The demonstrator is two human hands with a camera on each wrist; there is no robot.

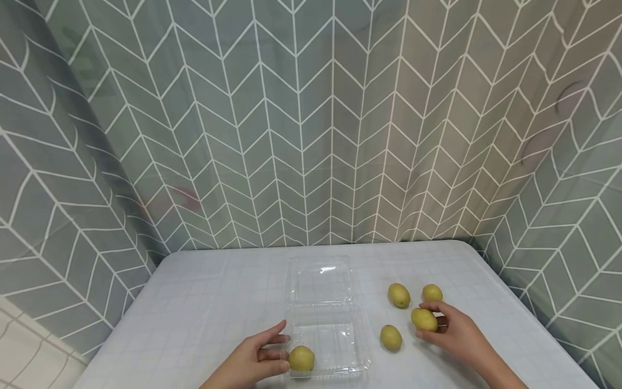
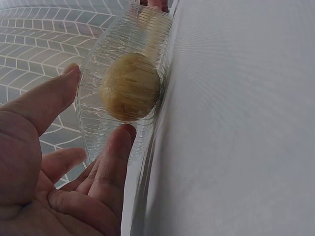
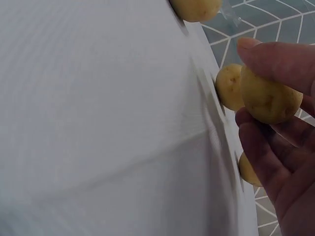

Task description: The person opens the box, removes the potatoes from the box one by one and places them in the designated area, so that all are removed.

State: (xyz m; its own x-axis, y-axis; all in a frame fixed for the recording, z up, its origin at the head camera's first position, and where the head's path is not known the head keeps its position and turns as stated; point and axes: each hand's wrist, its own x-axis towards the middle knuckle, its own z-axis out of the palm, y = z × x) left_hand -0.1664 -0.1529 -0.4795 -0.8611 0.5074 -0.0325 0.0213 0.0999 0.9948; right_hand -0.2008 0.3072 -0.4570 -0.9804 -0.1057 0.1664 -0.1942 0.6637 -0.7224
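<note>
My right hand (image 1: 454, 329) holds a yellow potato (image 1: 424, 320), pinched between thumb and fingertips; the right wrist view shows this potato (image 3: 270, 98) with the thumb on one side and the fingers on the other. At the left side of a clear plastic clamshell box (image 1: 335, 346) is my left hand (image 1: 257, 354), its fingers spread along the wall. In the left wrist view, the fingertips (image 2: 73, 71) touch the ribbed box rim. One potato (image 1: 301, 359) lies inside the box's near left corner, seen through the wall in the left wrist view.
Three loose potatoes lie right of the box: one near its side (image 1: 391, 338), one farther back (image 1: 399, 295), one behind the right hand (image 1: 432, 293). The box lid (image 1: 319, 281) lies folded back on the white tablecloth (image 1: 218, 292). A patterned curtain (image 1: 311, 135) surrounds the table.
</note>
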